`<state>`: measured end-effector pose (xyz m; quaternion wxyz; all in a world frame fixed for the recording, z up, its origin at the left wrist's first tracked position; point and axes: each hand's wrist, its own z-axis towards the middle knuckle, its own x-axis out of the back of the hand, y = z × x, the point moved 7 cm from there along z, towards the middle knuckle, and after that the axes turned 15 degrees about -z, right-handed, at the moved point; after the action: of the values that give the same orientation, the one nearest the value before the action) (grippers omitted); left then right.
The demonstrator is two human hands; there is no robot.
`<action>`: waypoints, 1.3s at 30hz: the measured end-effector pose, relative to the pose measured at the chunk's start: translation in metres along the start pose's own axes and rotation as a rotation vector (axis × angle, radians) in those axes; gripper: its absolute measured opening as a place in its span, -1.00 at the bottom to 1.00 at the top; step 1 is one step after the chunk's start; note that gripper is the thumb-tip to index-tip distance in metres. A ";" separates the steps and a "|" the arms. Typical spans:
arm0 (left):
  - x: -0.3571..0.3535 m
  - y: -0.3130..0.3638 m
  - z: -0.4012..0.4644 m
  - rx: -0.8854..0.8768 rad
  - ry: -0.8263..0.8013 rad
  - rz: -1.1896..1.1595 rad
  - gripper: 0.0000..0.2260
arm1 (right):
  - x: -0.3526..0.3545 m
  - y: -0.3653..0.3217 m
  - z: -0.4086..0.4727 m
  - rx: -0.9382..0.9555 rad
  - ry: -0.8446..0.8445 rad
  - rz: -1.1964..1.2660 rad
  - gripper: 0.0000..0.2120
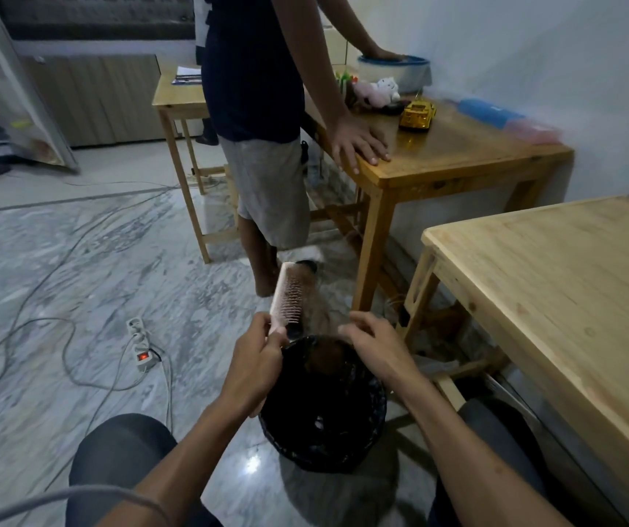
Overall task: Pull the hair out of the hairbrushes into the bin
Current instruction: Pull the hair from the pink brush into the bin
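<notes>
Marble floor [77,260]: left hand [255,359] gripping hairbrush [288,296] over bin [324,408]; right hand [371,342] pinching hair [318,317]. Risk: wispy strands drifting past rim.

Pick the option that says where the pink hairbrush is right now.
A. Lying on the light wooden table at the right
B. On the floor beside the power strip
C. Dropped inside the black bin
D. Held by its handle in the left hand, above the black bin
D: the left hand grips the handle of the pink hairbrush, its bristled head sticking up just over the far rim of the black bin.
</notes>
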<state>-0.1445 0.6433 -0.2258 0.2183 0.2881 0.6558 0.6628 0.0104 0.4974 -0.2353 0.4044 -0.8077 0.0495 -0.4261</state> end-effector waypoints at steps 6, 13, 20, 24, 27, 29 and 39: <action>-0.017 0.003 -0.013 -0.083 -0.141 0.044 -0.88 | 0.000 -0.019 0.002 0.129 0.010 0.291 -0.74; 0.012 -0.018 0.005 0.138 0.169 -0.225 -0.95 | -0.007 -0.005 -0.002 0.124 0.047 0.000 -0.75; 0.012 -0.009 0.009 0.079 0.048 -0.067 -0.95 | -0.015 0.015 -0.001 0.035 -0.019 -0.027 -0.78; -0.004 -0.006 0.002 0.004 -0.056 0.034 -0.95 | -0.015 0.004 0.002 -0.015 -0.047 0.095 -0.47; -0.014 -0.008 -0.002 -0.031 -0.142 0.006 -0.89 | -0.008 -0.007 0.004 0.047 -0.028 0.241 -0.57; -0.020 -0.007 -0.004 -0.031 -0.202 -0.022 -0.86 | -0.009 -0.011 0.008 0.082 -0.074 0.369 -0.72; 0.034 -0.004 0.024 0.133 0.217 -0.203 -0.93 | -0.013 0.009 0.006 0.057 -0.015 0.181 -0.80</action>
<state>-0.1536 0.6839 -0.2275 0.1927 0.1608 0.7437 0.6196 0.0086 0.5008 -0.2519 0.4642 -0.7913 0.1071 -0.3833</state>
